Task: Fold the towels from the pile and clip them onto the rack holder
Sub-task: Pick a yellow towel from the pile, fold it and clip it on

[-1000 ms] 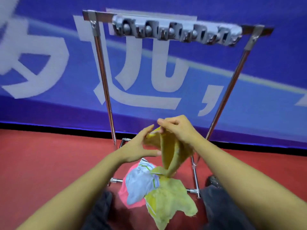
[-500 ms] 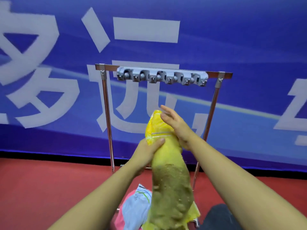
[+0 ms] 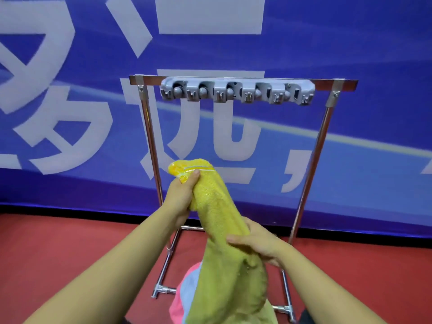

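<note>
A yellow towel [image 3: 219, 206], bunched into a long roll, hangs upright in front of me. My left hand [image 3: 181, 195] grips it just below its top end. My right hand [image 3: 257, 244] is wrapped around its middle, lower down. Above and behind stands the metal rack [image 3: 149, 127] with a grey clip holder [image 3: 237, 91] on its top bar; its several clips hold nothing. The towel's top end is well below the clips. Under the towel lies the pile, with a light blue towel [image 3: 189, 285] and a pink towel [image 3: 178, 308] showing.
A blue banner with large white characters [image 3: 70, 90] stands right behind the rack. The floor [image 3: 58, 249] is red. The rack's base rails [image 3: 163, 289] frame the pile. Dark trouser knees show at the bottom edge.
My right hand has slid from the towel's top end down to its middle. The left hand keeps its grip near the top. The view has come closer to the rack.
</note>
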{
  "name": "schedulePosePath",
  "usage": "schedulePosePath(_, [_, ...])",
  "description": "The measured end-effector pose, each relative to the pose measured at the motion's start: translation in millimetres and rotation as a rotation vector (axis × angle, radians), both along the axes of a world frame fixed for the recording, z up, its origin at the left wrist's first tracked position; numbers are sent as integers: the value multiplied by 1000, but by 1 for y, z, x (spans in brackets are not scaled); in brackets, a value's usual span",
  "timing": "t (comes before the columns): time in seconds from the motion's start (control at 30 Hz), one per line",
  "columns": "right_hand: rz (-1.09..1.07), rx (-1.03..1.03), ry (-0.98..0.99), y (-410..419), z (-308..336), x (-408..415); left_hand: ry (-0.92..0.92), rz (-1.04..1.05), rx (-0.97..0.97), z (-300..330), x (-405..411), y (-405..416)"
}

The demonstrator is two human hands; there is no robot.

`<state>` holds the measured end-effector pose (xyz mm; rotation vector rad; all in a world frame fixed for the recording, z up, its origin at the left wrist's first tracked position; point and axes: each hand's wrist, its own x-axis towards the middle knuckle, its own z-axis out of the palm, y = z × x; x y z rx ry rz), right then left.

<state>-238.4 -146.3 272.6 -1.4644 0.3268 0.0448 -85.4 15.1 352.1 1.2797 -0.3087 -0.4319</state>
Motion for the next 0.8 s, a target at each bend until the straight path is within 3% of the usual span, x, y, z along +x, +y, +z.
schedulePosePath(0.1, [-82,29,-80,2,-23,17,148,41,-21,-36,9,5])
schedulePosePath(0.3, [-143,329,-188,4,-33,49,360,-255,-15,-98,4,12])
schedulePosePath(0.43, [-109,294,-156,0,-41,67,447,-374,59,-139,-5,4])
schedulePosePath(0.53, [-66,246,-121,-2,-49,74,443,-400,-15,-142,-1,-5])
schedulePosePath(0.7, [-92,41,-158,-9,-54,84,355,-301,16,-141,7,-23])
schedulePosePath(0.8, [-207,130,-172,-17,-51,82,438,-226,-70,-141,10,-25])
